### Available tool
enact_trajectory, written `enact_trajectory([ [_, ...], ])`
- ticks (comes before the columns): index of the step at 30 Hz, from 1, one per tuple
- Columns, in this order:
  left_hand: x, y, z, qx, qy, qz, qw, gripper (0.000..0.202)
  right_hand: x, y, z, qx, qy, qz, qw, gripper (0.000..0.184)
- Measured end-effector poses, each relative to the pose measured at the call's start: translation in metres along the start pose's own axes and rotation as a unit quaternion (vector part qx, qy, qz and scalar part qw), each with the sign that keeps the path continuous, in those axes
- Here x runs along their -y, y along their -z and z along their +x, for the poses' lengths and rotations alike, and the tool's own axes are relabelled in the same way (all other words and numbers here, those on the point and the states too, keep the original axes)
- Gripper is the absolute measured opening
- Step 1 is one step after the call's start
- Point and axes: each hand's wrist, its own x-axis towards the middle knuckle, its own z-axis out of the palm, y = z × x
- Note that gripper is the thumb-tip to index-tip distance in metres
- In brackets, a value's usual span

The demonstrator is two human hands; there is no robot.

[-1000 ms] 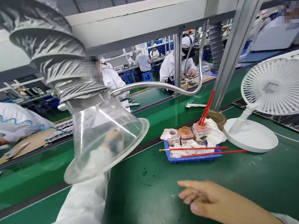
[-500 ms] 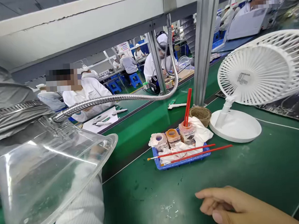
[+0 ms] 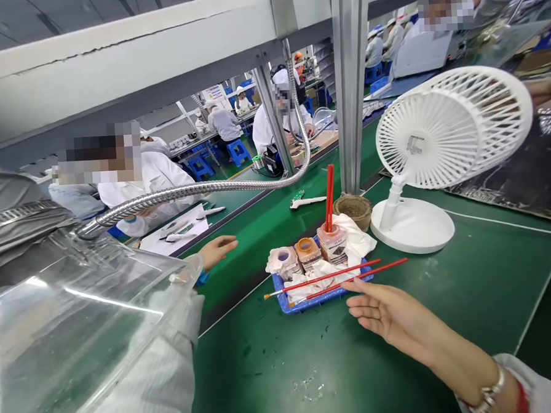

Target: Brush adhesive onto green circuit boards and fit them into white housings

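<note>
My left hand [image 3: 217, 251] reaches out past the rim of the clear plastic hood [image 3: 92, 327], over the green strip behind the worktable. Its fingers are stretched out and nothing shows in them. My right hand [image 3: 386, 314] is just in front of the blue tray [image 3: 329, 303], fingers extended and empty, the index fingertip at the handle of the nearer red paintbrush [image 3: 380, 269]; whether it touches cannot be made out. A second red paintbrush [image 3: 337, 273] lies across the tray. Crumpled white tissue [image 3: 358, 239] and several small bottles, among them an orange-rimmed one [image 3: 307, 249], fill the tray.
Behind the tray sit a brown round pot [image 3: 353, 211] and a white fan [image 3: 412, 224]. A white handle-shaped part with a green board [image 3: 307, 200] lies on the green strip. A metal post [image 3: 351, 104] and flexible metal tube [image 3: 210, 186] cross the view. Co-workers sit opposite.
My left hand has come out from behind the hood, reaching forward and right. My right hand has moved up to the brushes, its fingers straighter. The view has shifted slightly.
</note>
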Motion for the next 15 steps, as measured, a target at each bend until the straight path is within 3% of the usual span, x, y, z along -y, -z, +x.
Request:
enact_trajectory([
  [3, -0.025, -0.032, 0.029, 0.064, -0.02, 0.018, 0.998, 0.049, -0.002, -0.015, 0.011, 0.01, -0.026, 0.039, 0.999, 0.017],
  [6, -0.044, -0.051, 0.051, 0.1, -0.024, 0.034, 0.994, 0.051, -0.003, -0.026, 0.023, 0.003, -0.031, 0.056, 0.998, 0.013],
  [11, -0.056, -0.062, 0.072, 0.138, -0.027, 0.037, 0.989, 0.046, 0.0, -0.035, 0.036, -0.003, -0.022, 0.07, 0.997, 0.015],
  [15, -0.059, -0.072, 0.084, 0.137, -0.023, 0.058, 0.989, 0.037, -0.001, -0.039, 0.039, 0.006, 0.001, 0.065, 0.998, 0.016],
])
